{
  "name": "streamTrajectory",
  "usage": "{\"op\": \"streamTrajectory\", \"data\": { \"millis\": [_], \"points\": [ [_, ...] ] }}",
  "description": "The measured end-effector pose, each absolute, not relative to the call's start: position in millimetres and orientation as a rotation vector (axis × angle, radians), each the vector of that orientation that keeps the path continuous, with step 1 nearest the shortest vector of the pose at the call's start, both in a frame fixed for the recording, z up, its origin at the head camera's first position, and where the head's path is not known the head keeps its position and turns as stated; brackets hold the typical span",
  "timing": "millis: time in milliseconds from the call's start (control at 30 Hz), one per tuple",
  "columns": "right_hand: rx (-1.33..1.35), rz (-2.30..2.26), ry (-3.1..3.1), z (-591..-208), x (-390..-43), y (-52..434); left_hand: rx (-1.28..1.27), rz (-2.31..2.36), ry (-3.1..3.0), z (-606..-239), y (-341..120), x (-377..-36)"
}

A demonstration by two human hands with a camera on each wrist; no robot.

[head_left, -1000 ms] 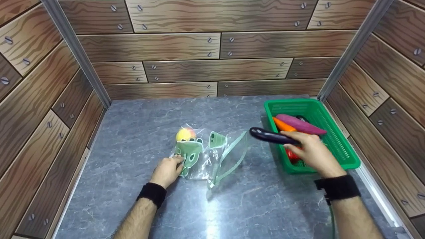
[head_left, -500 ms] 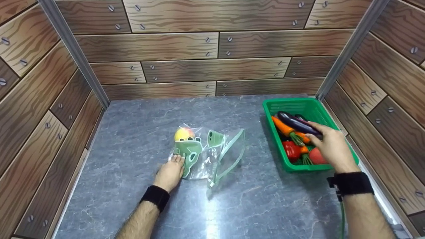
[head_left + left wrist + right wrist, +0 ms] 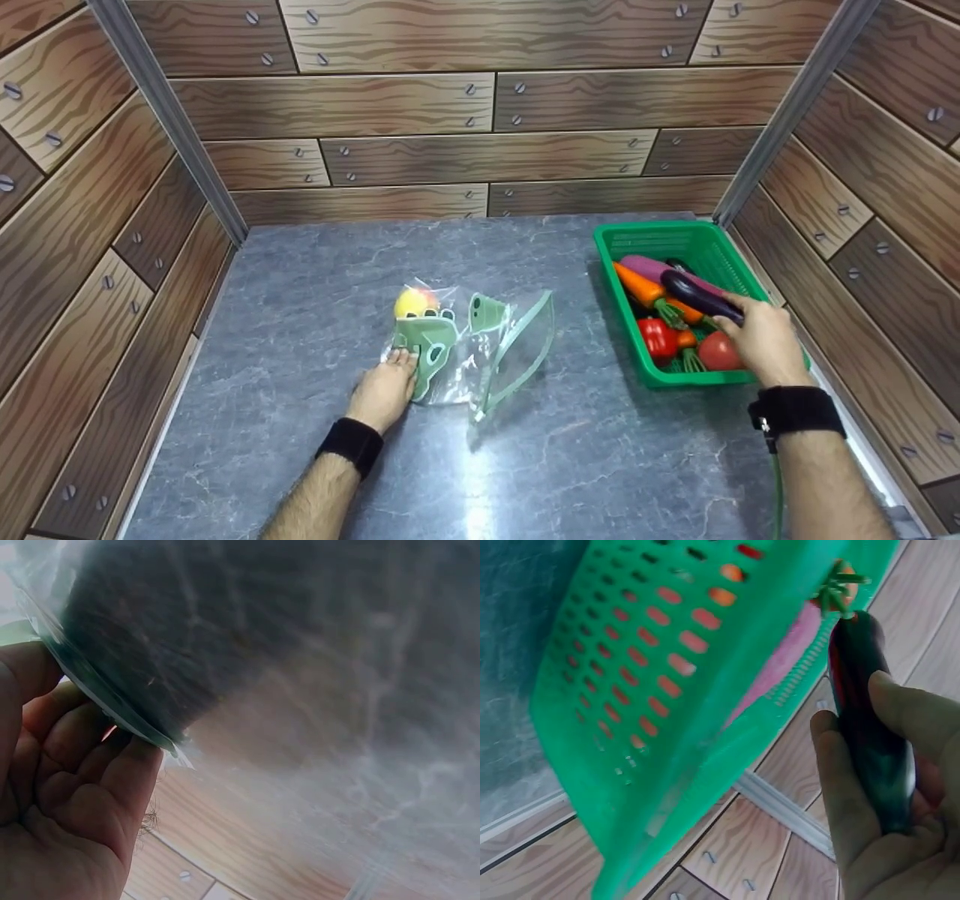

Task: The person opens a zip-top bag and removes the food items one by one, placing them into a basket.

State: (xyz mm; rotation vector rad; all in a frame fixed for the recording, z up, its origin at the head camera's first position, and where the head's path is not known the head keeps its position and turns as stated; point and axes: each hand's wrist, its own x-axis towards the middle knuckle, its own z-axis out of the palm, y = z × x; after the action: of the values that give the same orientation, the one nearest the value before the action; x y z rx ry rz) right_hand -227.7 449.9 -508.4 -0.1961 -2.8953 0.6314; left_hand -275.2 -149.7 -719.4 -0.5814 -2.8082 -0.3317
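Note:
My right hand [image 3: 769, 341] grips a dark purple eggplant [image 3: 696, 292] by one end, over the green basket [image 3: 604, 247]. In the right wrist view, my thumb and fingers wrap the eggplant [image 3: 864, 705] beside the basket wall. On the tabletop to the left lies a clear plastic zip bag [image 3: 457, 375] with green printed panels and a green-edged mouth facing right. My left hand [image 3: 381, 394] holds the bag's left side; its edge [image 3: 124, 709] runs between thumb and fingers in the left wrist view. A yellow-red round fruit [image 3: 415, 302] shows at the bag's far edge; whether it is inside is unclear.
In the basket lie carrots [image 3: 637, 285], a red bell pepper [image 3: 657, 339], a round red fruit or vegetable [image 3: 718, 351] and a long purple-pink vegetable [image 3: 641, 264]. Wood-patterned walls [image 3: 405, 161] enclose the grey marbled tabletop [image 3: 315, 270].
My right hand has carried the eggplant rightward from near the bag's mouth and lowered it into the basket area. The left hand has shifted slightly on the bag, which stays in place.

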Motion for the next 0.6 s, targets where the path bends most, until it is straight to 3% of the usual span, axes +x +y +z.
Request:
{"op": "streamTrajectory", "data": {
  "millis": [600],
  "points": [
    [-0.223, 0.604, -2.988, -522.8, -218.7, 459.9, -0.64, -0.32, -2.854, -717.6, -155.7, -273.9]
  ]
}}
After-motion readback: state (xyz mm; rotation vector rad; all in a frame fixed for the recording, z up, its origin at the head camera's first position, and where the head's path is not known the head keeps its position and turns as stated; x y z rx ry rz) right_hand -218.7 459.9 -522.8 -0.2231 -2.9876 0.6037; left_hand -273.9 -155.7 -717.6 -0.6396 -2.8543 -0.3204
